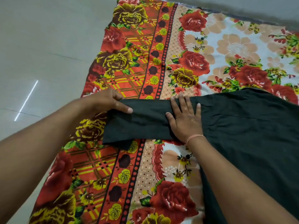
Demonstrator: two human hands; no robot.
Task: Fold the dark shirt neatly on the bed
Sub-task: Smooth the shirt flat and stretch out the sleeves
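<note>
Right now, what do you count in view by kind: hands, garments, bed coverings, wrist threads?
Hands: 2, left hand gripping the sleeve end, right hand pressed flat on it
Garments: 1, dark shirt
Bed coverings: 1, floral bedsheet
Wrist threads: 1, thread on the right wrist
Total: 5

We are seeing a bed (239,50) in a rose-print sheet (129,65) filling the frame's centre and right, with a dark shirt (242,123) lying across it at middle right, sleeve stretching leftward.
</note>
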